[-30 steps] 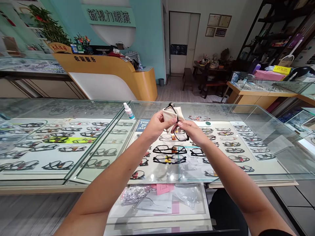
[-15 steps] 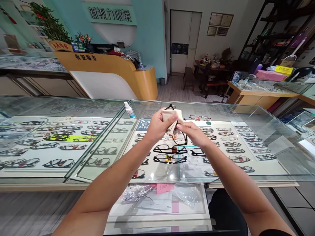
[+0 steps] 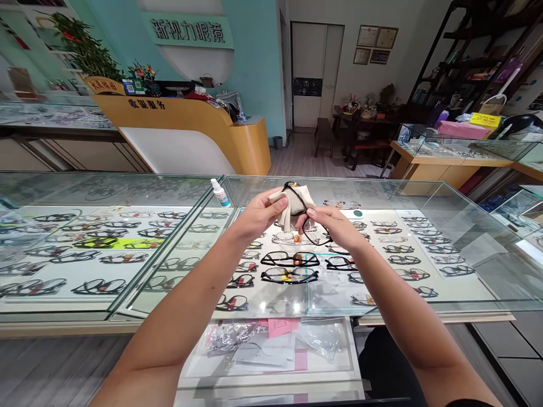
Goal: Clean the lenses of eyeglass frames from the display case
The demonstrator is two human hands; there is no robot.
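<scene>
Above the glass counter, my left hand (image 3: 259, 216) is closed on a beige cleaning cloth (image 3: 285, 221), which drapes behind and around part of a pair of black-framed eyeglasses (image 3: 317, 232). My right hand (image 3: 335, 224) pinches the eyeglasses near their middle with thumb and fingers. One lens rim hangs below the right fingers, and the other lies against the cloth. Some of the left fingers are hidden behind the fabric. A small white spray bottle (image 3: 220, 193) with a blue label stands on the counter to the left of my hands.
The glass display case (image 3: 271, 308) holds rows of spectacle frames (image 3: 290, 259). Below it, an open drawer (image 3: 271, 376) contains plastic bags and papers. Behind the case are a yellow reception desk (image 3: 250, 147), a bench (image 3: 324, 135) and another display counter (image 3: 449, 169).
My left hand has shifted left and slightly down, and the cloth has spread apart. More of the black eyeglass frame now shows. The right hand keeps its pinch. The view has shifted slightly.
</scene>
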